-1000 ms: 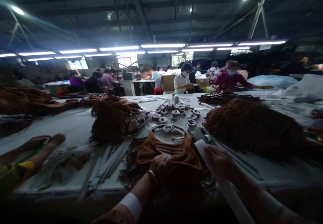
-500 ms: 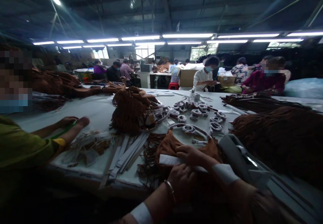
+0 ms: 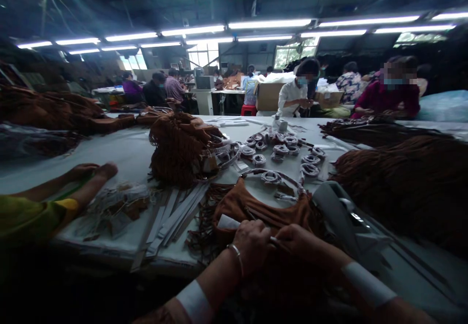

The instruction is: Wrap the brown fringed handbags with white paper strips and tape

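Observation:
A brown fringed bag (image 3: 237,200) lies in front of me, its handle (image 3: 285,174) wrapped in white and arching away from me. A white strip (image 3: 228,222), perhaps paper, lies along the bag's near side. My left hand (image 3: 252,243) is closed over the strip, with one end showing to the left of its knuckles. Close beside it, my right hand (image 3: 298,240) pinches the strip's other end between thumb and fingers. Both hands rest against the bag, and its lower part is hidden in shadow. To the right of the bag stands a grey device (image 3: 341,217), perhaps a tape dispenser.
Long pale strips (image 3: 179,221) and tags with strings (image 3: 124,207) lie to the left. Beyond are a brown bag pile (image 3: 175,153) and several wrapped coils (image 3: 281,149). A dark fringed heap (image 3: 405,182) fills the right. A co-worker's hands (image 3: 93,170) reach in from the left.
My right hand has moved off the bag's upper front, down and right to the strip's end. Less of the strip shows now. The whole view has shifted a little.

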Demonstrator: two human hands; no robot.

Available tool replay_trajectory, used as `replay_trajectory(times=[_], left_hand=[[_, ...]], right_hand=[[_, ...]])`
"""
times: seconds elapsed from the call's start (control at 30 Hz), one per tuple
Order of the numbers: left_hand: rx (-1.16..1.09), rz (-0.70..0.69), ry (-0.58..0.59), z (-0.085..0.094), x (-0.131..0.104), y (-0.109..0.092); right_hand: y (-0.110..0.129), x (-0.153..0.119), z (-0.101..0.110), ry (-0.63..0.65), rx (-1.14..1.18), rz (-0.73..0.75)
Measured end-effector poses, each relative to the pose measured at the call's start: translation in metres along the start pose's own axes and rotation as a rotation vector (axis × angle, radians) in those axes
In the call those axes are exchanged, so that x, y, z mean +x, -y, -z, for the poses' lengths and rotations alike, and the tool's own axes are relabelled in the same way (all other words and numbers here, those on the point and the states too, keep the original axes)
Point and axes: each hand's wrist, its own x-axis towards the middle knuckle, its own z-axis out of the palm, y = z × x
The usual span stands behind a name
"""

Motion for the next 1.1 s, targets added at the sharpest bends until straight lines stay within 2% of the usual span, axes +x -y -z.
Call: replay_trajectory(times=[0.13,0.23,0.33,0.4,0.57,0.83,0.93,1.1], left_hand=[[0.031,0.032,0.075,-0.002,0.004,0.001],[0.029,0.023,0.074,-0.002,0.005,0.0],[0.031,0.022,0.084,0.0,0.006,-0.002],[0.035,0.022,0.104,0.001,0.007,-0.004],[0.051,0.019,0.138,0.004,0.006,-0.003],[0.044,0.021,0.127,0.001,0.006,0.003],[0.033,0.039,0.153,-0.001,0.008,0.003],[0.051,0.022,0.179,0.007,0.012,0.006]], right_hand=[[0.013,-0.019,0.024,0.045,0.049,0.071],[0.01,-0.033,0.034,-0.094,-0.142,0.007],[0.0,-0.033,0.027,-0.205,-0.273,-0.075],[-0.005,-0.026,0.017,-0.23,-0.227,-0.08],[-0.007,-0.021,0.007,-0.205,-0.098,-0.097],[0.008,-0.037,0.02,-0.128,-0.25,-0.012],[0.023,-0.038,0.006,-0.171,-0.436,0.003],[0.029,-0.035,-0.038,-0.41,-0.749,-0.124]])
